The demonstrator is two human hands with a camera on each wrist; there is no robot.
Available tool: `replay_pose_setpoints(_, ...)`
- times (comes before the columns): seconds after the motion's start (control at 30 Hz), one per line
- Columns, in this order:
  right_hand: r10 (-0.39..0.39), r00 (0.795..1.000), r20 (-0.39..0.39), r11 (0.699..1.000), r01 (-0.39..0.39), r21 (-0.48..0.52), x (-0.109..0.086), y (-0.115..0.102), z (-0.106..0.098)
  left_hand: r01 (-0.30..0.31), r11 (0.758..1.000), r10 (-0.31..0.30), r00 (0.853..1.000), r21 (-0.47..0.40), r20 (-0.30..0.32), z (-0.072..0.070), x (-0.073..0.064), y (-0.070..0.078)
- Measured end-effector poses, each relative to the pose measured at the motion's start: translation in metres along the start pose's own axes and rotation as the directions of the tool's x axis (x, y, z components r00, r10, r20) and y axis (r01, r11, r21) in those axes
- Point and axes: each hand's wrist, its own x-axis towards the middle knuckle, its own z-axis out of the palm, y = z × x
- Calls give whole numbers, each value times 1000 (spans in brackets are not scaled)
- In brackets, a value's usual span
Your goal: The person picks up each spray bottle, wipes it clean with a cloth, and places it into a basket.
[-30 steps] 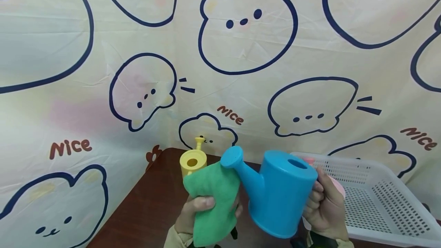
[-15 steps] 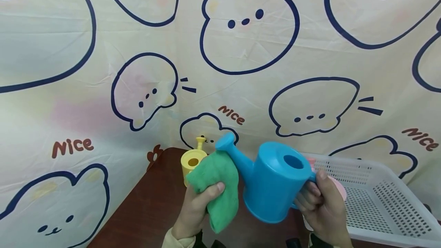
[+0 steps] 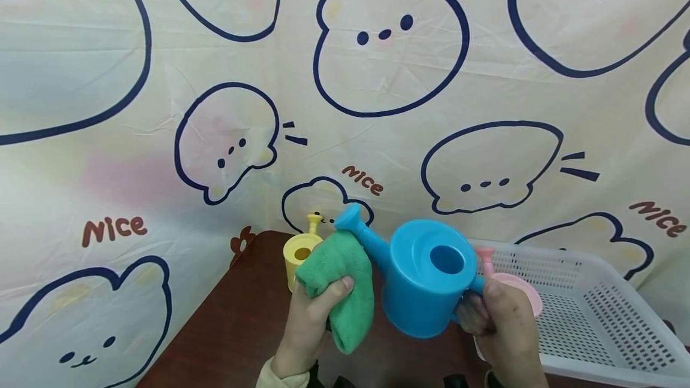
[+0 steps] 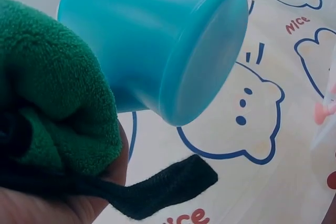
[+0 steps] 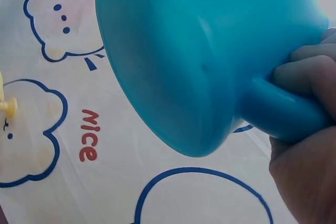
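Observation:
My right hand [image 3: 504, 322] grips the handle of a blue watering can [image 3: 426, 292], held up over the table and tilted so its top opening faces me. Its spout points up and to the left. In my left hand [image 3: 309, 322] is a folded green cloth [image 3: 350, 298], the thumb pressed across its front. The cloth overlaps the lower spout in the head view. From the left wrist, the cloth [image 4: 58, 87] bulges close beside the can's body [image 4: 152, 35]. The right wrist view shows fingers [image 5: 310, 72] curled round the handle [image 5: 283, 111], with the can's underside in front.
A yellow watering can [image 3: 296, 250] stands on the brown table [image 3: 232, 328] at the back left. At the right is a white perforated basket [image 3: 609, 370], with a pink watering can [image 3: 520, 286] at its left side. A patterned cloth wall [image 3: 377, 148] rises behind.
The blue can has risen, moved left and tipped its top toward me. My left hand has lifted the cloth, now more bunched, and its thumb has shifted up and to the right.

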Motion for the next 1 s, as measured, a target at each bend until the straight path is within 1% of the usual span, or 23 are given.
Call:
replay_pose_setpoints(0.07,-40,999,24,999,40,-12,0,-1,2,-9,999,10,1000,40,-27,1,0,0)
replay_pose_setpoints(0.13,-66,997,41,998,66,0,0,-1,3,-38,992,46,996,121,-70,4,1,-1)
replay_pose_setpoints(0.17,-76,996,49,997,75,8,0,-1,3,-50,983,68,993,177,-97,5,2,-2)
replay_pose_setpoints(0.2,-84,995,57,996,84,16,0,0,4,-60,968,93,988,243,-123,7,2,-3)
replay_pose_setpoints(0.23,-85,995,59,996,83,24,0,0,4,-75,948,124,982,309,-141,8,3,-5)
replay_pose_setpoints(0.27,-86,994,61,996,84,29,0,0,5,-87,925,154,976,369,-154,9,4,-7)
replay_pose_setpoints(0.3,-86,994,63,996,84,31,1,0,5,-100,897,185,969,430,-162,10,4,-8)
replay_pose_setpoints(0.37,-94,993,71,995,91,45,1,0,5,-110,845,229,959,524,-167,12,5,-11)
replay_pose_setpoints(0.43,-94,993,68,994,90,59,1,-1,4,-127,781,279,947,612,-159,12,5,-13)
replay_pose_setpoints(0.5,-94,994,60,994,90,64,1,-1,4,-149,706,332,933,692,-137,12,4,-15)
replay_pose_setpoints(0.6,-86,995,46,994,83,66,1,-2,2,-187,575,410,908,797,-83,12,4,-17)
replay_pose_setpoints(0.63,-86,995,45,994,83,66,1,-2,1,-201,537,430,901,819,-60,12,4,-18)
replay_pose_setpoints(0.7,-92,994,53,993,88,75,1,-3,-1,-226,475,462,887,850,-22,12,4,-19)
replay_pose_setpoints(0.73,-91,994,56,994,87,72,0,-3,-1,-234,451,471,882,862,-8,12,4,-19)
replay_pose_setpoints(0.8,-85,994,64,995,81,64,-1,-4,-2,-241,416,480,877,877,14,12,5,-20)
replay_pose_setpoints(0.9,-79,995,66,997,77,32,-2,-5,-4,-238,380,486,873,894,26,12,5,-22)
replay_pose_setpoints(1.0,-75,995,59,997,75,-1,-3,-6,-7,-246,359,503,863,900,35,11,5,-22)
